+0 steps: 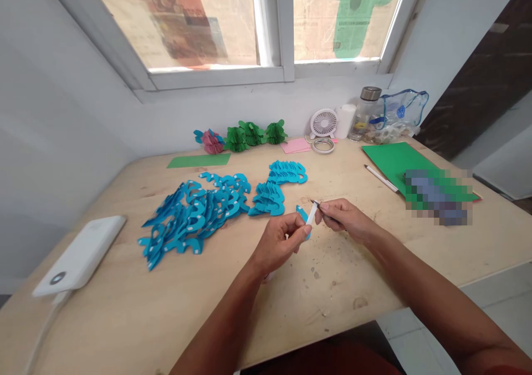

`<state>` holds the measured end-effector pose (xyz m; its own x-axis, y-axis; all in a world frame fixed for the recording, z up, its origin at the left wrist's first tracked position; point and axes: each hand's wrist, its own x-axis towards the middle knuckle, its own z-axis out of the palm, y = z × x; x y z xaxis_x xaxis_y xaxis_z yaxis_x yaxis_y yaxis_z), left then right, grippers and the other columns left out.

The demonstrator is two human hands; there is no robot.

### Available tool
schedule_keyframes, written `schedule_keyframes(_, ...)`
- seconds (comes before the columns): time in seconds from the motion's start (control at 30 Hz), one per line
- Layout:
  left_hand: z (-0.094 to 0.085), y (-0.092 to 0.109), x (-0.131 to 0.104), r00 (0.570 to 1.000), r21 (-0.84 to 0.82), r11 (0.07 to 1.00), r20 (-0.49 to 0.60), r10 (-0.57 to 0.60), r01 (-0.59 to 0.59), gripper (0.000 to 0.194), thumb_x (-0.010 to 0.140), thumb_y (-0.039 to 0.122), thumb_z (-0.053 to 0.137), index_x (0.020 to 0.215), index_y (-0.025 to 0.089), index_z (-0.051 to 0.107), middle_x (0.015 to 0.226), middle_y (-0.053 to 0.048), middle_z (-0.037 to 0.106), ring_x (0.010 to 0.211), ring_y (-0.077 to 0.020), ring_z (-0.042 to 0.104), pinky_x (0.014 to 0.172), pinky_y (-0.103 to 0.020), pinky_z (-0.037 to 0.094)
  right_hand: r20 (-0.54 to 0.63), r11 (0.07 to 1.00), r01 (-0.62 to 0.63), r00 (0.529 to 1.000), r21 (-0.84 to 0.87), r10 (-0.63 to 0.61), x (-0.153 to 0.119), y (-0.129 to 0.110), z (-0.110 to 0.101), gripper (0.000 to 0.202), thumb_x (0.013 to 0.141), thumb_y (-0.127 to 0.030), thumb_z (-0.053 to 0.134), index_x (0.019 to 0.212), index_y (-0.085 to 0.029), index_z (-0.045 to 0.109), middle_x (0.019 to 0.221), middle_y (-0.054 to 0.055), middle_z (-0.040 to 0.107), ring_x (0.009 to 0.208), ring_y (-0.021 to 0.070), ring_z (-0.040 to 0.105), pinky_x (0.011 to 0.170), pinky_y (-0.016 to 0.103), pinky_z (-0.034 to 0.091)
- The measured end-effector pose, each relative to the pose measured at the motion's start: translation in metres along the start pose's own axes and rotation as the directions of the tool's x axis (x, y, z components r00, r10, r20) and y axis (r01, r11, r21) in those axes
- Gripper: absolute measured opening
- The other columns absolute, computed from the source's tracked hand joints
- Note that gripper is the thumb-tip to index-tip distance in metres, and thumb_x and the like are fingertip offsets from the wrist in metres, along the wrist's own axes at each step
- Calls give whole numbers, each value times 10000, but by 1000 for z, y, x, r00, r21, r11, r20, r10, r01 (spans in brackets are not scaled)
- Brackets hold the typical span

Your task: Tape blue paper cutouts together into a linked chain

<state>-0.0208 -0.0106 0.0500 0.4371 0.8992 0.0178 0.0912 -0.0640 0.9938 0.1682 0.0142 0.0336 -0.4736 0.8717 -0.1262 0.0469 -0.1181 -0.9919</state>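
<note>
My left hand is closed on a narrow strip of white tape, and the strip's upper end reaches toward my other hand. A blue paper piece shows right behind the strip, close to my left fingertips. My right hand pinches a small dark pointed tool, its tip at the strip's upper end; the fingers hide most of it, so its kind is unclear. Left of my hands lies a loose heap of blue paper cutouts dotted with small white squares. Two folded blue paper stacks sit beside the heap.
A white power bank with a cable lies at left. Along the wall stand green and pink paper figures, a small fan, a tape roll and a bottle. Green sheets and a white pen lie right.
</note>
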Motion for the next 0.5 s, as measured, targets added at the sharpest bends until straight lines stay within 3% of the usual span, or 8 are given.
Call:
schedule_keyframes(0.23, -2, -1, 1, 1000, 8, 1000, -6, 2, -2, 281, 764, 355, 567, 579, 156, 499, 437, 49, 447, 406, -55, 388, 422, -175, 304, -84, 998, 51, 995, -22, -53, -1, -2, 4, 402, 836, -490, 462, 720, -129, 596, 405, -93, 277, 391, 52, 189, 419, 233, 123)
schedule_keyframes(0.5, -3, -2, 0, 1000, 16, 1000, -3, 17, -17, 287, 767, 398, 558, 610, 161, 514, 437, 45, 452, 412, -62, 398, 420, -181, 307, 10, 997, 32, 999, 68, -33, -1, 1, 5, 398, 843, -486, 448, 788, -125, 606, 439, -77, 332, 389, 55, 220, 405, 232, 137)
